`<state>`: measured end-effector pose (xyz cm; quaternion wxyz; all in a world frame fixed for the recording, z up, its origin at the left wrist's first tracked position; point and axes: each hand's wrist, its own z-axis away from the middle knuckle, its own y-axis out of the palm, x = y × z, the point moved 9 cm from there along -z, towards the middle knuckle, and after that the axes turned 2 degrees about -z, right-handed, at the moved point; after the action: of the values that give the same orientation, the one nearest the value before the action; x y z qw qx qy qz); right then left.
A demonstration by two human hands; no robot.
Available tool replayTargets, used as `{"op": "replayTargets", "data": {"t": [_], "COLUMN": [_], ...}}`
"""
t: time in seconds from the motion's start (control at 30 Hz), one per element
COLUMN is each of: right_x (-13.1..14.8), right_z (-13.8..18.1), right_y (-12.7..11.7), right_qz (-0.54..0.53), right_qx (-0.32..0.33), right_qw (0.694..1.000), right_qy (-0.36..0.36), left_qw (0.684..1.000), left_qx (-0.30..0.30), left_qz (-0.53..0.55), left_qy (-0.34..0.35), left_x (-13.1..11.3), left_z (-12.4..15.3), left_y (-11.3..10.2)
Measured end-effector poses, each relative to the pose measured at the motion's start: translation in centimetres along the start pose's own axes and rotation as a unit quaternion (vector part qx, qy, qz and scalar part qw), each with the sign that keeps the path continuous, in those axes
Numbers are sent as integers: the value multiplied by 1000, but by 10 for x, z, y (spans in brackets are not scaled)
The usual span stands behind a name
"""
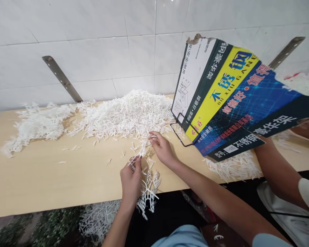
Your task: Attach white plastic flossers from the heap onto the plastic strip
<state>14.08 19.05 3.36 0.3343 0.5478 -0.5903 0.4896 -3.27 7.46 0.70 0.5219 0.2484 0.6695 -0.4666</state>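
My left hand (130,178) is closed around a bunch of white branched plastic pieces (148,192) that hang over the front edge of the wooden table (54,175). My right hand (161,147) reaches just beyond it, fingers pinched on small white plastic pieces at the edge of the big white heap (128,115). Loose white pieces lie scattered on the table round both hands.
A large printed cardboard box (234,99) is tipped over the table's right side, held by another person whose arm (278,171) shows at the right. A second white pile (36,125) lies at the left. Metal brackets (61,79) are fixed to the tiled wall. More white pieces lie under the table.
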Motion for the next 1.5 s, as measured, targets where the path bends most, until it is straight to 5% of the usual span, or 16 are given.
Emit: {"op": "replayTargets", "data": {"t": [0.13, 0.33, 0.5, 0.63, 0.83, 1.03, 1.2, 1.27, 1.37, 1.5], "right_x": [36, 28, -4, -17, 12, 26, 15, 11, 18, 31], "right_z": [13, 25, 11, 4, 2, 3, -3, -2, 7, 26], "right_y": [6, 29, 5, -23, 1, -17, -40, -39, -22, 18], "right_qz": [119, 182, 32, -43, 23, 59, 13, -32, -65, -5], "right_qx": [34, 152, 45, -97, 23, -25, -92, -69, 28, 204], "right_qw": [987, 970, 996, 990, 999, 994, 995, 997, 997, 977], "right_qy": [-107, -49, 71, 92, -31, -83, -45, -18, -31, -62], "left_qw": [1000, 998, 992, 998, 1000, 988, 925, 932, 973, 994], "left_qx": [-25, 20, 63, 3, -11, -59, -19, -46, -123, -97], "left_qz": [-12, -54, -90, -49, -5, 135, 371, 350, 180, -27], "left_qy": [-16, 30, 65, 27, 8, -37, -85, -87, -72, 28], "left_x": [1, -7, -14, -2, 3, 6, 8, 10, 10, -10], "left_z": [0, 1, 2, 5, 7, 5, 21, 33, 45, 37], "left_y": [-3, 6, 14, -3, -5, -9, -32, -49, -68, -47]}}
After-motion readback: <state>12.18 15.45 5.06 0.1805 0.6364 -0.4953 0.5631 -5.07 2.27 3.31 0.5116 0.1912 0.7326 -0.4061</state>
